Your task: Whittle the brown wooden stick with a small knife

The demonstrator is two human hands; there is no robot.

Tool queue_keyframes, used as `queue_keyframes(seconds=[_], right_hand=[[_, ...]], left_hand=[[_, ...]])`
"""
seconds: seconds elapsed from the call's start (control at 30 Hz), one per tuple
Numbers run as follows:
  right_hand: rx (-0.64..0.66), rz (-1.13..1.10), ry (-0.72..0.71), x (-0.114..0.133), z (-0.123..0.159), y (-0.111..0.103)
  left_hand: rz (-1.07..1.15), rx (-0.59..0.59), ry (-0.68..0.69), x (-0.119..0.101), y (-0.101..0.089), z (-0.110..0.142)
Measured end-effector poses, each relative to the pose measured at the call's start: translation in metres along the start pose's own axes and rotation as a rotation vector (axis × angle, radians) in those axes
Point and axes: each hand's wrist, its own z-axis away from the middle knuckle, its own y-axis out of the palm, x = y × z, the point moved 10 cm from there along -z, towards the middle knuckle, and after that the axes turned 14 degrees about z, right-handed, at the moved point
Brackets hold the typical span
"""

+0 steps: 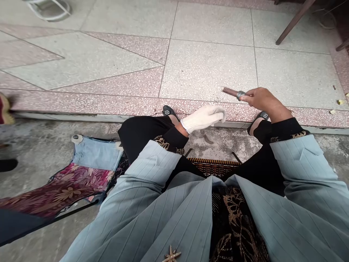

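My right hand (262, 100), bare, is closed round a short brown stick-like tool (230, 91) with grey wire wound about its middle. The tool's free end points left over the pale tiles, and my fingers hide its other end. To the left of it, my left hand (204, 118) wears a white knitted glove. Its fingers are curled together, and what they may hold is hidden. The two hands are apart. Below the glove, a small dark curved piece (207, 139) lies on the concrete.
A raised tiled step (207, 69) runs across in front of my feet. Between my legs shows a woven wicker seat edge (215, 165). A folding chair with patterned fabric (81, 178) stands at left. Wooden furniture legs (294, 22) are at upper right, a white metal frame (51, 11) at upper left.
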Motion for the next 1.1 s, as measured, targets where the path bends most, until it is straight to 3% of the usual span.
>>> queue_keyframes(seconds=[0.17, 0.27, 0.33, 0.47, 0.57, 0.67, 0.8, 0.93, 1.03, 1.1], right_hand=[[0.484, 0.010, -0.296, 0.044, 0.026, 0.050], [0.601, -0.068, -0.427, 0.063, 0.048, 0.054], [0.557, -0.142, -0.448, 0.067, 0.053, 0.042], [0.133, -0.631, -0.394, 0.056, 0.041, -0.017], [-0.039, -0.722, -0.253, 0.037, 0.033, -0.030], [-0.036, -0.609, -0.171, 0.033, 0.029, -0.022], [-0.039, -0.502, -0.161, 0.033, 0.024, -0.016], [-0.034, -0.183, -0.084, 0.021, 0.011, -0.008], [0.087, 0.106, -0.080, 0.017, 0.004, 0.015], [0.230, 0.193, -0.171, 0.023, 0.007, 0.037]], left_hand=[[-0.112, -0.176, 0.000, 0.003, -0.032, 0.003], [-0.120, -0.226, 0.007, 0.008, -0.037, 0.001], [-0.035, -0.226, 0.011, 0.013, -0.031, -0.002], [0.260, -0.098, -0.009, 0.024, -0.001, -0.009], [0.306, -0.003, -0.002, 0.022, 0.016, -0.010], [0.255, 0.040, -0.005, 0.020, 0.022, -0.008], [0.189, 0.065, -0.011, 0.019, 0.025, -0.008], [0.139, 0.078, -0.008, 0.017, 0.027, -0.008], [-0.018, 0.098, 0.021, 0.012, 0.029, -0.008], [-0.109, 0.110, 0.040, 0.011, 0.029, -0.008]])
